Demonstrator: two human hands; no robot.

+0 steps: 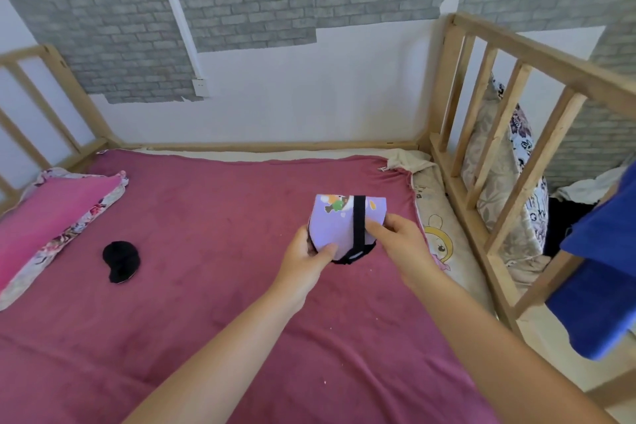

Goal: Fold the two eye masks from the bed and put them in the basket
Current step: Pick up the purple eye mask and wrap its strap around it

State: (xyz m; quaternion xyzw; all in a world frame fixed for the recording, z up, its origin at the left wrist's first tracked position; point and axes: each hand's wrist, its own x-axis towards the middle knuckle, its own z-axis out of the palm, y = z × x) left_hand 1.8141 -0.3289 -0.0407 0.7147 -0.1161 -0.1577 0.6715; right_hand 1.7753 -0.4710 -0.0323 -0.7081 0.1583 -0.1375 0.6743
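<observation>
Both hands hold the lilac cartoon-print eye mask, folded, above the maroon bedsheet. The left hand pinches its lower left edge, thumb on the front; the right hand grips the right side, fingers by the black strap. The black eye mask lies bunched on the sheet well to the left, near the pink pillow.

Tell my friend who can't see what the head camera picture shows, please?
Two hands, left hand and right hand, hold a folded purple eye mask with a black strap above a dark pink bed sheet. A black eye mask lies on the sheet to the left.
</observation>
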